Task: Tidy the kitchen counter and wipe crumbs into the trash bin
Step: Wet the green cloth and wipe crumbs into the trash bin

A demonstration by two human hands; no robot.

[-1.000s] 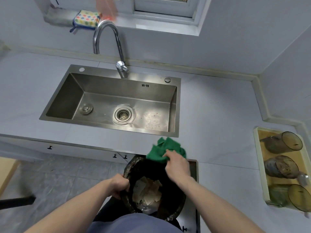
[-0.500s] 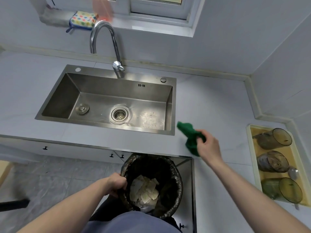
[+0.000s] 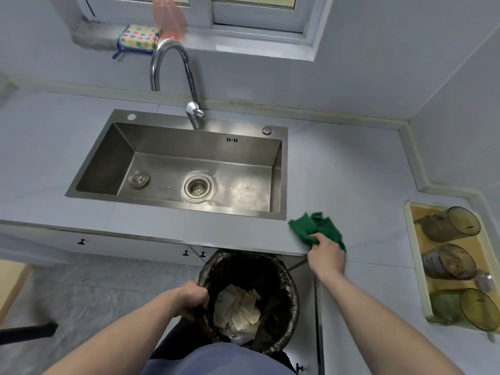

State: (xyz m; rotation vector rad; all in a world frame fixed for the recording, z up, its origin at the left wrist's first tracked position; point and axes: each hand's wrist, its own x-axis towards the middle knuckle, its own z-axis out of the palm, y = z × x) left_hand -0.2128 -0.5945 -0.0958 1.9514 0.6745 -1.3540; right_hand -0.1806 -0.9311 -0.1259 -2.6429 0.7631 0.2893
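A black-lined trash bin with paper scraps inside is held below the counter's front edge. My left hand grips its left rim. My right hand is shut on a green cloth, which lies bunched on the grey counter just right of the sink's front right corner, close to the counter edge above the bin.
A steel sink with a curved tap fills the middle of the counter. At the right, a cream tray holds three tinted glasses lying on their sides. A dotted sponge sits on the window sill.
My right hand carried the green cloth from above the bin's rim out to the right onto the counter, then lowered it flat near the sink corner. My left hand kept its hold on the bin.
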